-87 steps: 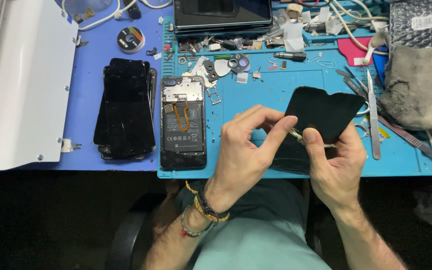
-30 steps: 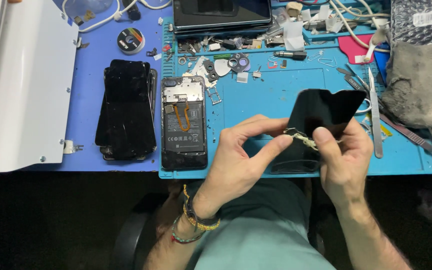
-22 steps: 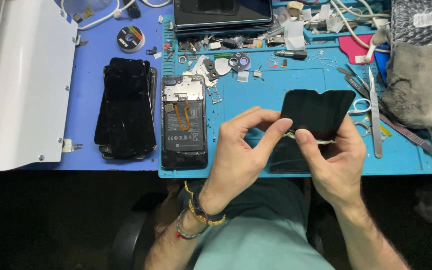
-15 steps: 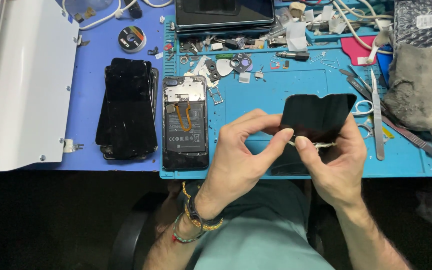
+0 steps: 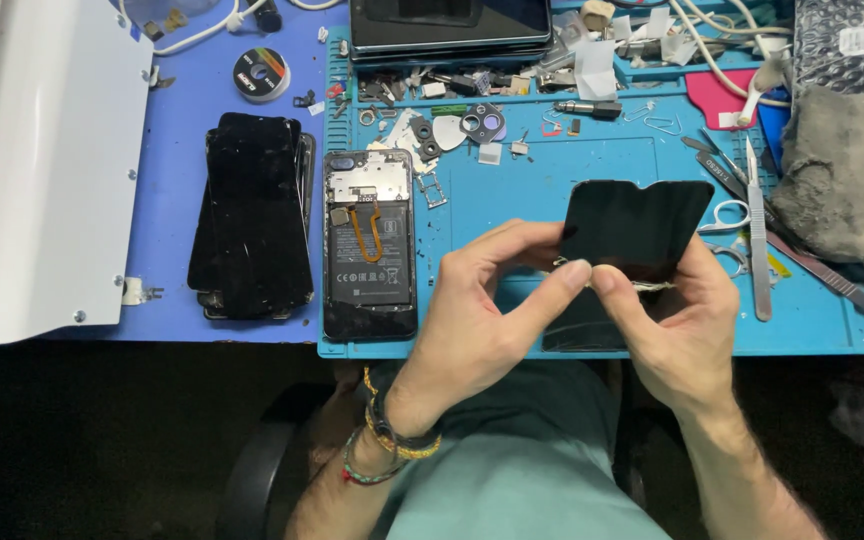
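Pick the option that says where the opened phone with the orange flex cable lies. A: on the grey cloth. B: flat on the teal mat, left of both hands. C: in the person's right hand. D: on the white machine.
B: the opened phone lies flat on the teal mat, left of the left hand and right hand, which hold a black panel.

Both hands [image 5: 582,310] raised together, fingertips [image 5: 577,272] pinched, nearly meeting.
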